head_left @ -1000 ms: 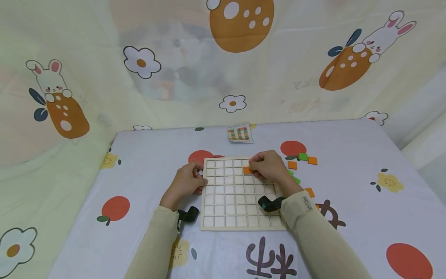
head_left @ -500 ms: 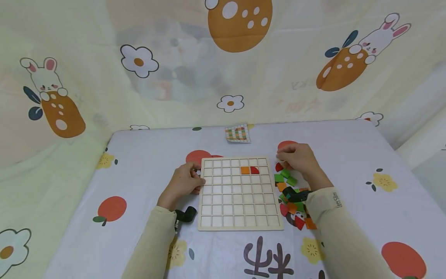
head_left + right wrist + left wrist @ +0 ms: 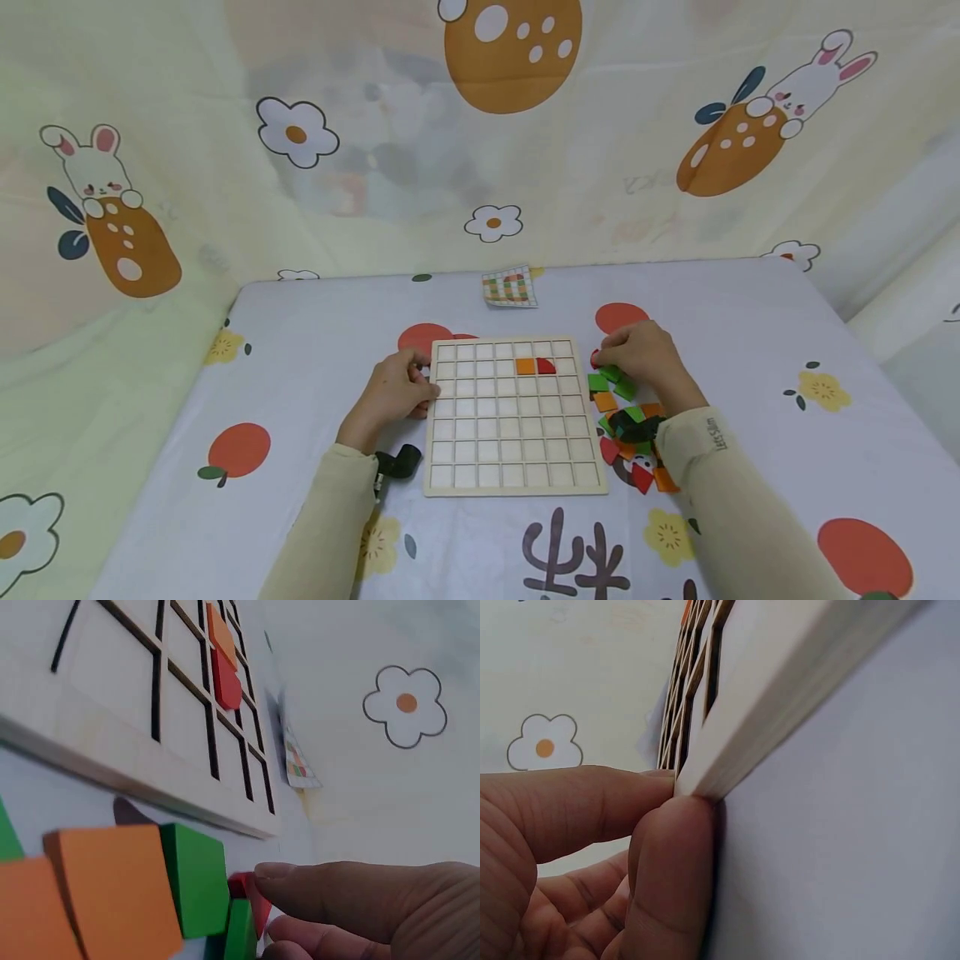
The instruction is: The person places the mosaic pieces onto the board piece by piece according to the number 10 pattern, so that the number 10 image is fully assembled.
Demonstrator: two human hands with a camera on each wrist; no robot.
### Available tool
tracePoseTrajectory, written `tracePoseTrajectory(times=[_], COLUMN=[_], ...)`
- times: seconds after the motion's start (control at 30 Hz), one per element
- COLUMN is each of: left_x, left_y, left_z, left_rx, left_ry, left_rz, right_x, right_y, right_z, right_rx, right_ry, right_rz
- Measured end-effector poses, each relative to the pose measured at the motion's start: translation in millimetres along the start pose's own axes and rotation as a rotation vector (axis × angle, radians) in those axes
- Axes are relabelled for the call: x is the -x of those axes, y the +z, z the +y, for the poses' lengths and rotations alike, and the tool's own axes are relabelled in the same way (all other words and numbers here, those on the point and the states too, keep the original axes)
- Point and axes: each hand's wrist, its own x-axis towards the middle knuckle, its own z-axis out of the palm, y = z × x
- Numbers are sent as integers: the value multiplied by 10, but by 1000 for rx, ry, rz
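Note:
A wooden grid board (image 3: 517,492) lies on the table, with an orange square tile (image 3: 526,367) and a red rounded tile (image 3: 546,366) in neighbouring cells of its second row. My left hand (image 3: 390,390) pinches the board's left edge between thumb and finger, as the left wrist view shows up close. Beyond the board's right side, my right hand (image 3: 645,358) has its thumb on a red tile (image 3: 259,904) at the far end of the loose pile, fingers curled on the other side. Green tiles (image 3: 196,879) stand right beside it.
Loose orange, green and red tiles (image 3: 604,402) lie in a heap right of the board, partly under the right wrist camera (image 3: 633,427). A curled paper card (image 3: 510,287) with a coloured grid stands behind the board. A printed cloth curtain (image 3: 375,217) hangs at the back.
My right hand has left the board, where the red rounded tile now shows beside the orange one. It has moved right and come down onto another red tile. The left hand stays put.

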Motion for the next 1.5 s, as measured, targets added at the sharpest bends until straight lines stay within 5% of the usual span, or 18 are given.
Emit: tracePoseTrajectory(times=[1.07, 1.23, 1.5], left_x=[-18, -21, -20], left_y=[2, 3, 0], left_z=[-15, -17, -11], left_rx=[-7, -13, -5], left_ry=[14, 9, -1], left_rz=[9, 4, 1], right_x=[12, 18, 31], right_y=[86, 97, 102], right_z=[-189, -194, -244], right_rx=[51, -64, -390], right_ry=[21, 8, -36], right_rz=[-34, -43, -139])
